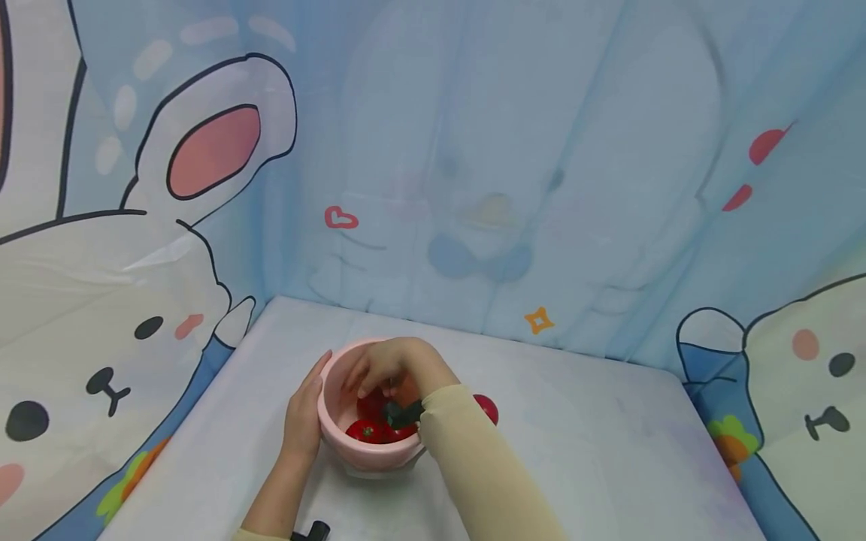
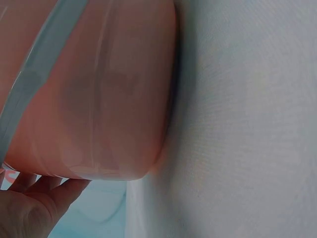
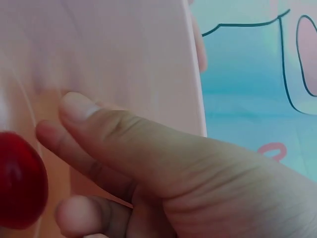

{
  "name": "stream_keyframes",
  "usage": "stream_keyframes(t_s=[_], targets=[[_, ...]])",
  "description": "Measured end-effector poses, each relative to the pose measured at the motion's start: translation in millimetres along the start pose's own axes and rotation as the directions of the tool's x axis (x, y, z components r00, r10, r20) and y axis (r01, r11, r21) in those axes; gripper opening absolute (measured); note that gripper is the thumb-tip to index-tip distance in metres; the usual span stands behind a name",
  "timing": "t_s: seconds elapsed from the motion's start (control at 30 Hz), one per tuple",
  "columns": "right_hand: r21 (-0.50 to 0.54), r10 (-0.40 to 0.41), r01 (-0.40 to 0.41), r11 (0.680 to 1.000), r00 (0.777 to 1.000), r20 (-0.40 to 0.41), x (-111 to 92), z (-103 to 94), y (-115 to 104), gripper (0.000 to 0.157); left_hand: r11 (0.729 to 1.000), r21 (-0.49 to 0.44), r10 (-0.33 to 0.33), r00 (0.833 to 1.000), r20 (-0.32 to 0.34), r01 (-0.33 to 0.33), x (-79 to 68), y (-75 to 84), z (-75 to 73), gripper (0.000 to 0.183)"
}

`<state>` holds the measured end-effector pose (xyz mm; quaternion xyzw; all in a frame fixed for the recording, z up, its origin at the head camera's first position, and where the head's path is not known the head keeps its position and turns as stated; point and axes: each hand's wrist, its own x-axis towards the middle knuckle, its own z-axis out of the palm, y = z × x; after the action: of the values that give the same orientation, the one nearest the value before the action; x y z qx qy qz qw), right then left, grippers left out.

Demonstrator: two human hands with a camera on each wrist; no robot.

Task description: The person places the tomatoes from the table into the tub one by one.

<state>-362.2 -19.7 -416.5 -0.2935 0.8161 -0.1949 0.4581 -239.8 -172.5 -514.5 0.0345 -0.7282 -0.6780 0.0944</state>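
Note:
A pink bucket [image 1: 368,454] stands on the table, holding several round red pieces, among them a tomato [image 1: 365,431] with a green stem mark. My left hand [image 1: 302,421] rests along the bucket's left outer side, its fingers fairly straight in the left wrist view. Inside the bucket is my right hand [image 1: 386,366], reaching over the rim from the right. The right wrist view shows its fingers [image 3: 99,119] loosely bent with nothing seen between them. A smooth red piece [image 3: 20,181] lies a little apart from the fingertips. The right forearm hides part of the bucket's contents.
Another red round thing [image 1: 485,408] lies on the white table [image 1: 595,443] just right of the bucket, partly behind the sleeve. A grey handle [image 2: 44,64] hangs across the bucket's outside. A printed blue curtain [image 1: 501,150] closes off the back and sides.

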Motion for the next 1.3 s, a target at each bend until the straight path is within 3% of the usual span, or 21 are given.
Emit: stream_keyframes(t_s=[0.43, 0.8, 1.07, 1.2, 1.3], targets=[[-0.013, -0.017, 0.016, 1.0, 0.997, -0.077, -5.6, 2.6, 2.9, 0.034, 1.0, -0.001, 0.004, 1.0, 0.015, -0.004, -0.3, -0.6, 0.6, 0.046], [0.021, -0.109, 0.113, 0.993, 0.981, -0.161, -25.7, 4.8, 8.6, 0.038, 1.0, 0.008, 0.016, 1.0, 0.016, -0.016, -1.6, 0.3, 0.6, 0.044], [-0.084, -0.199, 0.182, 0.98, 0.94, -0.278, -61.8, -4.3, 21.7, 0.04, 1.0, 0.011, 0.013, 1.0, 0.007, -0.013, -2.3, 2.3, -0.3, 0.044], [-0.034, -0.215, 0.218, 0.975, 0.904, -0.369, -88.4, -8.6, 40.5, 0.04, 1.0, 0.019, 0.016, 1.0, -0.007, -0.016, -3.7, 2.3, -1.2, 0.044], [0.03, -0.18, 0.219, 0.975, 0.866, -0.467, -109.8, -8.7, 61.5, 0.038, 0.999, 0.027, 0.022, 1.0, -0.01, -0.022, -4.2, 2.2, -1.7, 0.044]])
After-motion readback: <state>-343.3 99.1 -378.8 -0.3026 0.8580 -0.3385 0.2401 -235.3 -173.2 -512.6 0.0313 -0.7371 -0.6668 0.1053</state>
